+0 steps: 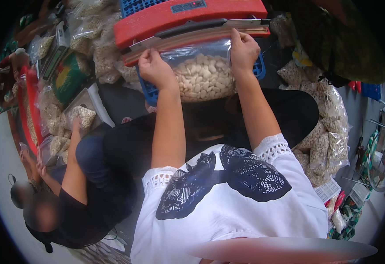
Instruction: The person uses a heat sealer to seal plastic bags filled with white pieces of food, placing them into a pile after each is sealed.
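A clear plastic bag of pale beans hangs in front of me, its lower part full and its upper part flat. My left hand pinches the bag's top left corner between thumb and fingers. The top right corner is pinched by my right hand. Between them, the bag's top edge lies at the jaw of a red impulse heat sealer with a dark handle; whether the edge is inside the jaw I cannot tell. A small red light glows on the sealer's panel. Under the sealer and behind the bag is a blue plastic crate.
Filled bags are piled at the right, and more bags lie at the upper left. Near a digital scale and a white tray, co-workers handle bags at the left. One co-worker in black sits close to my left side.
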Available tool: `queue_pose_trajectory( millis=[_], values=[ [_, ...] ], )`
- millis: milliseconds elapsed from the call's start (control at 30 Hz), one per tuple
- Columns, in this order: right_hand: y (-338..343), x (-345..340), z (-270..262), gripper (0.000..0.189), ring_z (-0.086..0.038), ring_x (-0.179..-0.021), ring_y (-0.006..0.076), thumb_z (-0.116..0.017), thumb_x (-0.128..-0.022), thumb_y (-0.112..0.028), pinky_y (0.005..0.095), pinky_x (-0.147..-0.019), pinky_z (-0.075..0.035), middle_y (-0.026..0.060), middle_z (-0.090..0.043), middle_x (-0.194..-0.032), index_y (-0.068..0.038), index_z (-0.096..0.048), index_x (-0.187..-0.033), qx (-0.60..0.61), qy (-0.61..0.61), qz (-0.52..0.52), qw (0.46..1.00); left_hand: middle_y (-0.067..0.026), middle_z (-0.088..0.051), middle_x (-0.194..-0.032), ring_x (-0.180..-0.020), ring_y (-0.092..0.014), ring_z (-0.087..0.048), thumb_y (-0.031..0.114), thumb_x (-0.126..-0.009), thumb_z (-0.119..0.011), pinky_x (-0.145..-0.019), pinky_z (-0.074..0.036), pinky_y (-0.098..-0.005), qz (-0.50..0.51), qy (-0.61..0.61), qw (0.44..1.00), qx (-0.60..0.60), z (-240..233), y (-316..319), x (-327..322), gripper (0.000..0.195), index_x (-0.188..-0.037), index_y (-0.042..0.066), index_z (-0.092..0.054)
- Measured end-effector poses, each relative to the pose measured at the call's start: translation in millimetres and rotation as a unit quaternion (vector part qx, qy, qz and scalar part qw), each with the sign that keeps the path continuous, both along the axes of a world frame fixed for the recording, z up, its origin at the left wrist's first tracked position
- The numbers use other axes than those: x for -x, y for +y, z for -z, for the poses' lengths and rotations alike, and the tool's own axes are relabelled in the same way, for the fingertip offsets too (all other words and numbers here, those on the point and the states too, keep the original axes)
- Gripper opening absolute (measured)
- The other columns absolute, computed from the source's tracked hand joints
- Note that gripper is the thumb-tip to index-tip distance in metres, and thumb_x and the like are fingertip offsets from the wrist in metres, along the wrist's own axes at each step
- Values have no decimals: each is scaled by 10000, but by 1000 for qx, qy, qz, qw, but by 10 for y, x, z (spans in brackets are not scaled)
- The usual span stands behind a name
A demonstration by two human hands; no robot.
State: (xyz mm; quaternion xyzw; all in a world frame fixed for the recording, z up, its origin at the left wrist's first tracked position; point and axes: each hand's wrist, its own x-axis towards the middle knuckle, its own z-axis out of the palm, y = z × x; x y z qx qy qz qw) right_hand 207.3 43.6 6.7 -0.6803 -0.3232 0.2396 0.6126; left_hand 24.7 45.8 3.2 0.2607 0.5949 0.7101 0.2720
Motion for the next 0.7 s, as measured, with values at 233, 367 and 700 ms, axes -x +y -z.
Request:
queue_pose_trajectory(
  millis=[233,367,700],
  values=[
    [4,-55,66,242,-627,-622,153,-729,-752,-204,271,-632,-485,99,-668,-702,14,-625,-774,23,-10,15,1000,-170,-634,-933,-851,-213,-645,-24,-835,-584,-751,-503,-301,-48,12,997,52,28,127,14,176,-976,-80,-495],
    [-2,-41,16,258,-636,-629,177,-715,-758,-235,296,-645,-494,103,-674,-733,-1,-610,-777,48,-27,-11,998,-199,-630,-979,-881,-224,-647,-18,-847,-574,-766,-502,-301,-70,-7,995,67,-23,86,7,180,-984,-86,-479],
    [158,-59,186,203,-648,-686,291,-707,-715,-254,384,-684,-491,126,-670,-709,-54,-674,-712,58,-123,80,987,-146,-647,-855,-739,-175,-612,139,-868,-613,-686,-481,-264,-124,45,988,76,137,127,101,234,-917,-69,-516]
  ],
)
